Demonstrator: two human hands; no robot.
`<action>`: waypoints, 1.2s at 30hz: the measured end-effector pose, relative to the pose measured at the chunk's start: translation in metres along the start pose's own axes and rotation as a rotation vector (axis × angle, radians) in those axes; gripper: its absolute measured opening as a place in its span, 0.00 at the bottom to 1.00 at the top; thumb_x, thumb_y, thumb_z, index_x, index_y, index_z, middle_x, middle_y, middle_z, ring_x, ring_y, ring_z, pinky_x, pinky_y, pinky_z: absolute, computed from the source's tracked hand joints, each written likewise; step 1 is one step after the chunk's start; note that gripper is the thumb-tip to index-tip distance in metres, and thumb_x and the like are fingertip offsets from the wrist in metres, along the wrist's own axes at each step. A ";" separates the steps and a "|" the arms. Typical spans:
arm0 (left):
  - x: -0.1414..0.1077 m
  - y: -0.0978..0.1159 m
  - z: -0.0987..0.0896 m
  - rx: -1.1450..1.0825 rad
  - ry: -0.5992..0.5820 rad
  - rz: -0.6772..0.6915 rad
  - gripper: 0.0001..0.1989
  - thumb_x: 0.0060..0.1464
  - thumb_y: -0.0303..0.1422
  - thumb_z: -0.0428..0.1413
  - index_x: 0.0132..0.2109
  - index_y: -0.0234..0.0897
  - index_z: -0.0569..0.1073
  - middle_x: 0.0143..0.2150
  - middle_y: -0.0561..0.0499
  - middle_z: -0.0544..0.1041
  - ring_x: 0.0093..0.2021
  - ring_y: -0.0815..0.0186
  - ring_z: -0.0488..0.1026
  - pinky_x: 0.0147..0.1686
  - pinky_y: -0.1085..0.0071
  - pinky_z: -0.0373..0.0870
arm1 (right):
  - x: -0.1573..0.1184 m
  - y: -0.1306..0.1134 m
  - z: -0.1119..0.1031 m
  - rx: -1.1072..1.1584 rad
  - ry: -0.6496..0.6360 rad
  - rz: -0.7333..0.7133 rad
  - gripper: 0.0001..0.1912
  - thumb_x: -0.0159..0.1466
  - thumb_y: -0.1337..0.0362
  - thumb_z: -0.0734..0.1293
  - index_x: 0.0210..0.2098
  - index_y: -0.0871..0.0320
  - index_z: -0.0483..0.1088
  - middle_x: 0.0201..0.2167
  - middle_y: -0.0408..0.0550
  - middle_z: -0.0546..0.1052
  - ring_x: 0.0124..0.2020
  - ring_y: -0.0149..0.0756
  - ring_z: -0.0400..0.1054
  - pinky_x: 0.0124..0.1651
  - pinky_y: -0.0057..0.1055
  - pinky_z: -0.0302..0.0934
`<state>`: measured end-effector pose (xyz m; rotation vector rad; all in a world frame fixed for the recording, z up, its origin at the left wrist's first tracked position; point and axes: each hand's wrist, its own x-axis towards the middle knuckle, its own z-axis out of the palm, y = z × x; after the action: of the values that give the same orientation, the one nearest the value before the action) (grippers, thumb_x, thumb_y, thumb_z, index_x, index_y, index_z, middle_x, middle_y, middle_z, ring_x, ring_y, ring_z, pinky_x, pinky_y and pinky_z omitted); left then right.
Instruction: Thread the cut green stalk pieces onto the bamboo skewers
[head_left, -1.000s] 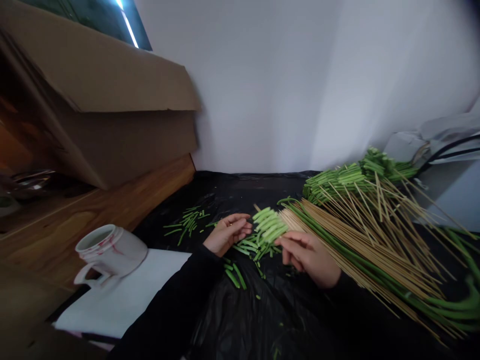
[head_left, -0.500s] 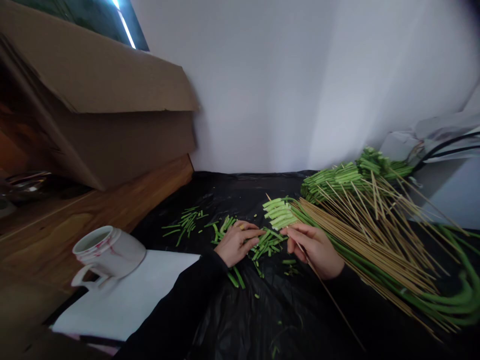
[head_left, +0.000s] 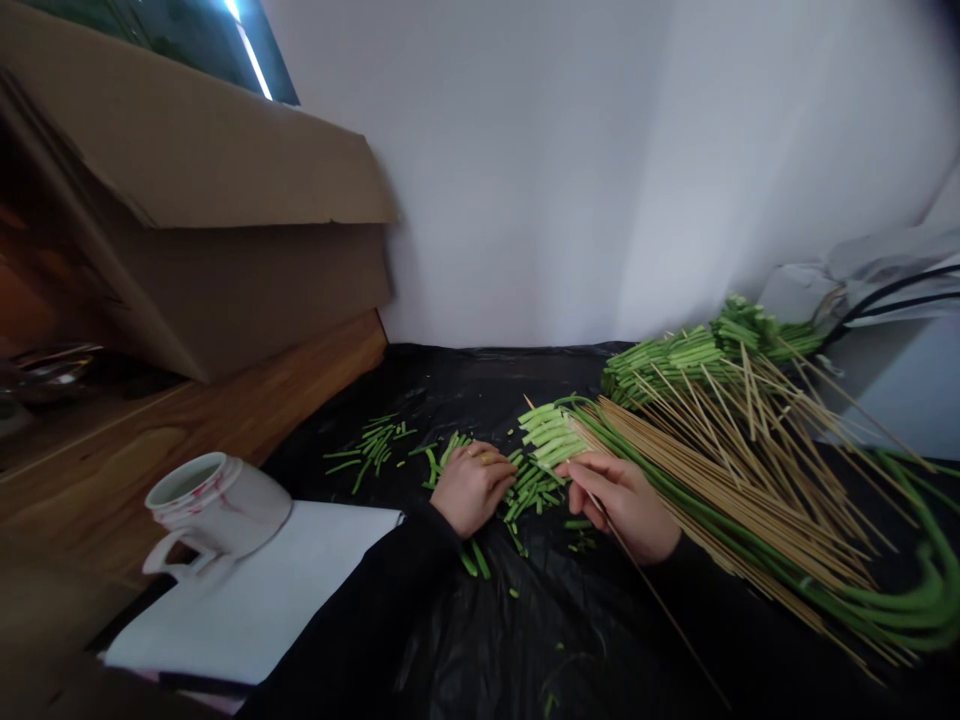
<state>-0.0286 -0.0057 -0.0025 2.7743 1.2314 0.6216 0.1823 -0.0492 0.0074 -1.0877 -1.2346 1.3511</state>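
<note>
My right hand (head_left: 626, 502) pinches a thin wooden skewer (head_left: 667, 610), whose long end slants down toward the bottom right. Just beyond its fingertips lies a row of pale green stem pieces (head_left: 551, 436), with a stick tip poking out at its far end. My left hand (head_left: 474, 487) rests on the pile of cut green stems (head_left: 534, 490), fingers curled and close together; what is under them is hidden. More short cut stems (head_left: 373, 447) are scattered to the left on the black plastic sheet (head_left: 465, 380).
Many loose skewers (head_left: 720, 490) and long green stems (head_left: 847, 600) spread at the right, before stacked green bundles (head_left: 667, 362). A white mug (head_left: 225, 505) stands on white paper (head_left: 300, 560) at the left. Behind it is a cardboard box (head_left: 262, 190).
My left fingers have drawn in and curled more over the pile. My right hand, the skewer and the row of pale pieces have shifted slightly left.
</note>
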 end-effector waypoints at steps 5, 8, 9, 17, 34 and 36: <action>0.000 -0.011 0.003 -0.072 0.050 -0.217 0.06 0.52 0.34 0.57 0.32 0.38 0.77 0.33 0.49 0.77 0.40 0.62 0.69 0.42 0.66 0.63 | 0.000 0.001 0.000 -0.018 -0.002 -0.009 0.16 0.57 0.52 0.66 0.31 0.60 0.70 0.16 0.39 0.69 0.11 0.22 0.52 0.14 0.22 0.41; 0.000 -0.013 0.004 -0.145 0.098 -0.295 0.03 0.49 0.33 0.58 0.31 0.38 0.75 0.31 0.51 0.76 0.37 0.62 0.70 0.39 0.67 0.64 | -0.001 0.003 0.001 -0.035 -0.021 -0.010 0.15 0.58 0.52 0.64 0.33 0.60 0.70 0.16 0.39 0.69 0.12 0.22 0.52 0.14 0.23 0.41; 0.000 -0.014 0.004 -0.178 0.115 -0.307 0.04 0.48 0.32 0.58 0.33 0.38 0.75 0.32 0.51 0.76 0.37 0.62 0.70 0.38 0.68 0.64 | -0.002 0.004 0.002 -0.045 -0.043 -0.001 0.15 0.58 0.52 0.64 0.33 0.60 0.70 0.16 0.39 0.69 0.11 0.22 0.52 0.14 0.23 0.41; 0.003 -0.016 -0.005 -0.456 0.261 -0.365 0.10 0.53 0.33 0.54 0.41 0.39 0.78 0.39 0.48 0.79 0.41 0.60 0.73 0.45 0.65 0.64 | -0.011 0.008 0.015 -0.119 -0.301 0.071 0.15 0.59 0.54 0.63 0.33 0.60 0.70 0.16 0.38 0.70 0.11 0.22 0.52 0.15 0.22 0.43; 0.006 -0.025 -0.009 -1.839 0.248 -0.801 0.08 0.54 0.24 0.56 0.42 0.31 0.76 0.38 0.46 0.78 0.35 0.70 0.76 0.33 0.79 0.73 | -0.010 0.012 0.011 -0.119 -0.270 0.070 0.15 0.60 0.53 0.62 0.33 0.60 0.69 0.16 0.39 0.71 0.11 0.21 0.53 0.16 0.22 0.42; 0.005 -0.025 -0.010 -1.839 0.246 -0.796 0.08 0.54 0.24 0.56 0.43 0.31 0.76 0.38 0.46 0.78 0.35 0.71 0.76 0.33 0.79 0.73 | -0.010 0.013 0.011 -0.126 -0.271 0.064 0.15 0.60 0.53 0.62 0.33 0.60 0.69 0.16 0.39 0.71 0.11 0.21 0.53 0.16 0.22 0.42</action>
<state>-0.0464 0.0138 0.0033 0.6756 0.7884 1.0978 0.1716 -0.0605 -0.0043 -1.0632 -1.5107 1.5235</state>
